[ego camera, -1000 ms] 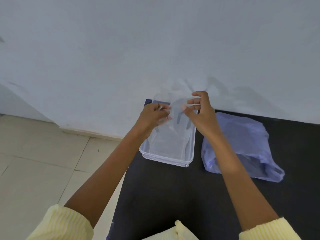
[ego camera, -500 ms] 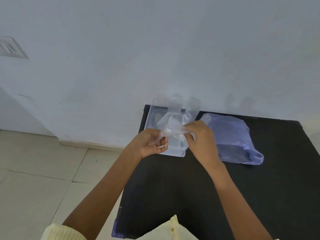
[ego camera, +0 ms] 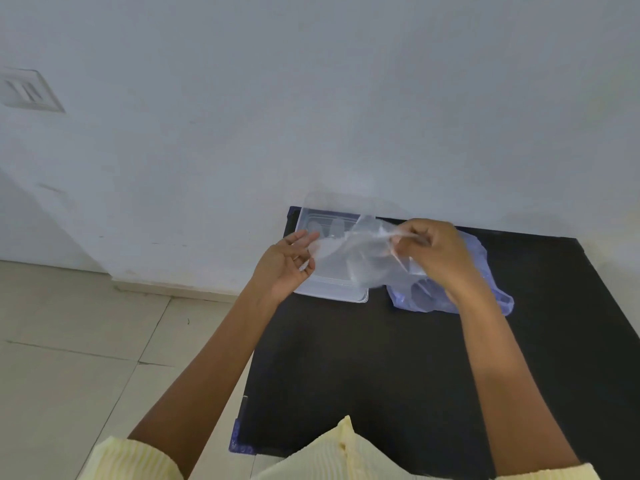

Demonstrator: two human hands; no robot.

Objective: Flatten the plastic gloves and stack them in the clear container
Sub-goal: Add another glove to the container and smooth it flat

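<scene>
A clear plastic glove (ego camera: 356,256) is stretched in the air between my hands, above the clear container (ego camera: 332,292). My right hand (ego camera: 434,252) pinches its right end with closed fingers. My left hand (ego camera: 289,265) has its fingers spread, with the fingertips on the glove's left edge. The container stands at the far left corner of the black table (ego camera: 398,368), against the wall. At least one flat glove lies inside it, blurred behind the held glove.
A pale blue plastic bag (ego camera: 485,271) lies on the table right of the container, partly under my right hand. A white wall rises behind the table. Tiled floor (ego camera: 86,358) lies to the left. My yellow sleeves show at the bottom.
The bunched glove has been pulled apart and spread wider. My right hand moved right and my left hand opened its fingers. The view tilted upward.
</scene>
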